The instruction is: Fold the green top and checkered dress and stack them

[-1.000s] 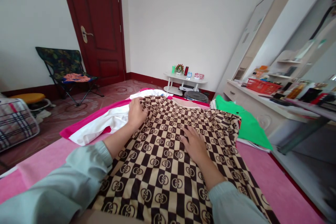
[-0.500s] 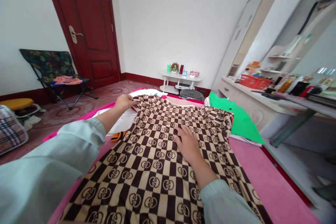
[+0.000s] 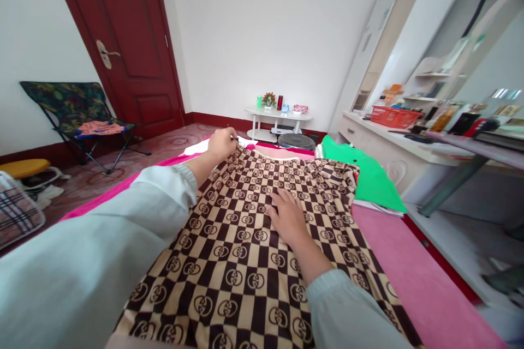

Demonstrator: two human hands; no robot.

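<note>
A brown and beige checkered shirt (image 3: 241, 251) with a ring-like print lies spread over a pink bed cover (image 3: 413, 262). At its far left corner, my left hand (image 3: 223, 143) is closed on the cloth, pinching the shoulder or sleeve part. My right hand (image 3: 289, 215) rests flat on the middle of the shirt, its fingers apart. Beyond the shirt's far right side lies a green garment (image 3: 364, 174) on top of white cloth. Some white cloth (image 3: 198, 146) shows behind my left forearm.
A folding chair (image 3: 65, 101) with an orange cloth stands by the red door (image 3: 118, 38). At the far wall is a low white table (image 3: 262, 114) with small items. On the right, a dresser (image 3: 413, 147) carries a red basket (image 3: 395, 116) and bottles.
My left hand has moved right and inward, bringing the shirt's left shoulder edge with it and folding it inward. My right hand stays flat on the shirt. The view has shifted slightly.
</note>
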